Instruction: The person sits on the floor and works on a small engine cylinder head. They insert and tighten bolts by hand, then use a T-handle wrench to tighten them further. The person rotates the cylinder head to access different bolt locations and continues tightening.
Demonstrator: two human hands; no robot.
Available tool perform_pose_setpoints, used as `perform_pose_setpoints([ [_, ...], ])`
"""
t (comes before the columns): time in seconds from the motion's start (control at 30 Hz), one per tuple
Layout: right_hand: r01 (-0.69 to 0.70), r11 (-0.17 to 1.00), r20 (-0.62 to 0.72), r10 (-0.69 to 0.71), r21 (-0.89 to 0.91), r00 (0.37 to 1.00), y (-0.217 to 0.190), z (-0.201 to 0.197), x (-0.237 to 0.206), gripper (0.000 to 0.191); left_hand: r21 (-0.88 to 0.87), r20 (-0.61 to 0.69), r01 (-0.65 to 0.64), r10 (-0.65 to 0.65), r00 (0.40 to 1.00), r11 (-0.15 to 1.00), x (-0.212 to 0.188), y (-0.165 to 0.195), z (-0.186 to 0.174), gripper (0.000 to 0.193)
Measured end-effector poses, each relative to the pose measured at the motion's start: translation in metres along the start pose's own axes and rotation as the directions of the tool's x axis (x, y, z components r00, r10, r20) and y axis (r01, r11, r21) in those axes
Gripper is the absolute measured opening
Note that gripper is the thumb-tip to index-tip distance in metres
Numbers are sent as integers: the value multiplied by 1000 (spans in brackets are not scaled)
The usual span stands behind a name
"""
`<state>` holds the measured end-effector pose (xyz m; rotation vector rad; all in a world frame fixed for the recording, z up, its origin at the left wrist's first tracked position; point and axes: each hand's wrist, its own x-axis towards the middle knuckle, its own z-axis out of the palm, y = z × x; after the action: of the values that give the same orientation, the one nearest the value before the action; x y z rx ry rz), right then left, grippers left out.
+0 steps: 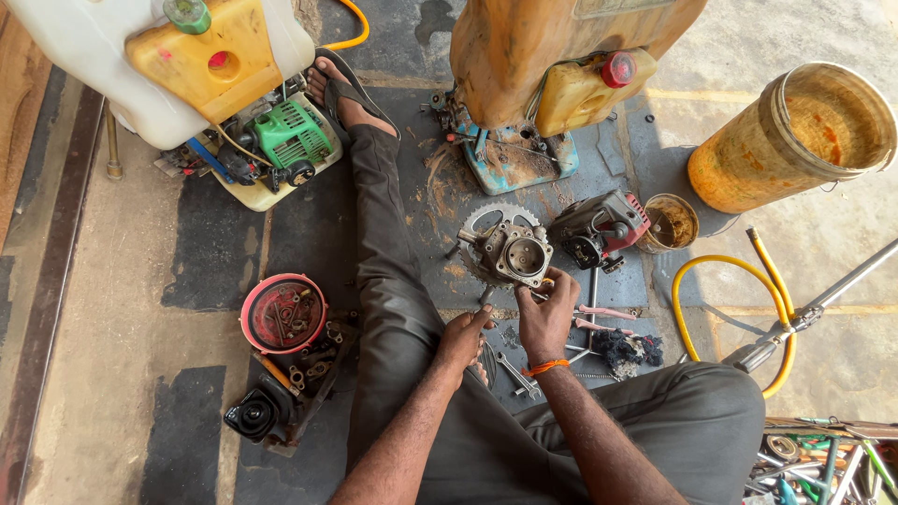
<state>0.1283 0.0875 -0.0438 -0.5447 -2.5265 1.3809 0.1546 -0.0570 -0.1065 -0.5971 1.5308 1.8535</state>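
We see the right hand with fingers pinched on the grey engine block lying on the floor before a yellow fuel tank, while the left hand rests loosely curled just beside it, holding nothing.

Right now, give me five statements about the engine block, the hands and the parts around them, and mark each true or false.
1. The right hand touches the metal engine block. True.
2. The left hand holds a yellow hose. False: the yellow hose lies apart on the floor, right of the hands.
3. The red round tray holds small metal parts. True.
4. The orange-stained bucket lies on its side. False: it stands upright, mouth open to the top.
5. An orange band sits on the right wrist. True.
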Motion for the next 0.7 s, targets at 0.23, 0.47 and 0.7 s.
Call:
perform_pose_setpoints([
  [0.23,7,1000,-5,-7,-30,1000,5,3,1,32,-5,-8,0,0,1000,1000,0,-2,0,44],
  [0.47,43,999,-10,-43,15,999,5,1,-1,39,-27,-4,-13,13,1000,1000,5,-6,0,45],
  [0.7,63,998,0,-63,0,998,5,-1,0,30,-23,-11,-5,5,1000,1000,5,-6,0,45],
])
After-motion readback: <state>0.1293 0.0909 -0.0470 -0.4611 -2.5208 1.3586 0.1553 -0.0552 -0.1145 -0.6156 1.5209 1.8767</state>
